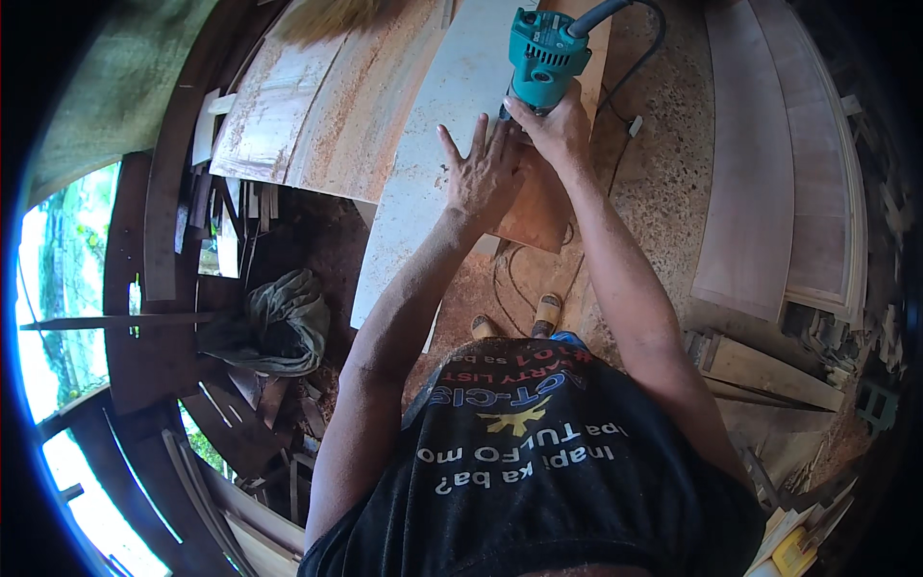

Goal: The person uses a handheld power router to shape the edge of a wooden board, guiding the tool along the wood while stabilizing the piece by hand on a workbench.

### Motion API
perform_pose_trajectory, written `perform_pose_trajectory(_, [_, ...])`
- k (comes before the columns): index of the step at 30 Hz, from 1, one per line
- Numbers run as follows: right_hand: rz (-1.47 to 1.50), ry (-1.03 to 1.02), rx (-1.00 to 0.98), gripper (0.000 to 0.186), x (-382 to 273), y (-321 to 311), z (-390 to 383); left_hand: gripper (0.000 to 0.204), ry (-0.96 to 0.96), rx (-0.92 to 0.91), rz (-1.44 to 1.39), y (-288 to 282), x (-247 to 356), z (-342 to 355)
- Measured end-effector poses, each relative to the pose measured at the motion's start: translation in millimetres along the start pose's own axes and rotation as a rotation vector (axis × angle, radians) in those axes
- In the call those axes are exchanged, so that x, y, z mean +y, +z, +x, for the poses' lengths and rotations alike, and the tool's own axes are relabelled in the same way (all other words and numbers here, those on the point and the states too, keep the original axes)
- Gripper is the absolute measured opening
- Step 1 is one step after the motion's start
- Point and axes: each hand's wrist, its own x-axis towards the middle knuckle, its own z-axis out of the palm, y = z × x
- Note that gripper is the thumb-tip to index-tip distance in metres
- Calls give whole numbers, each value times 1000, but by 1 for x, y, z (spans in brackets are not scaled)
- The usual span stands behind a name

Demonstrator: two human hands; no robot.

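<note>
A teal trim router (548, 60) with a dark cable at its top stands over the boards at the upper middle. My right hand (560, 127) is wrapped round its lower body. My left hand (478, 181) lies with fingers spread on a long pale board (409, 216), close beside the router's base. Under my wrists shows the corner of a reddish-brown wood panel (536, 213). My hands hide the router's bit and most of its base.
Sawdust-strewn planks (332, 120) lie to the left of the pale board. The router's cord (630, 144) trails down to the dusty floor on the right. Large plywood sheets (755, 154) lean at the right. A bundled grey cloth (288, 322) hangs at the left, near scrap wood.
</note>
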Motion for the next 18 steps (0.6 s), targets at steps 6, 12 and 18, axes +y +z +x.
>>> perform_pose_trajectory(6, [-31, 48, 3, 78, 1, 0, 6, 62, 16, -8, -17, -2, -2, 7])
perform_pose_trajectory(12, [-24, 7, 3, 87, 7, 2, 8, 56, 31, 137, -46, 6, -1, 9])
perform_pose_trajectory(18, [-10, -65, 62, 82, 13, 3, 13, 46, 26, 14, -126, 6, 4, -5])
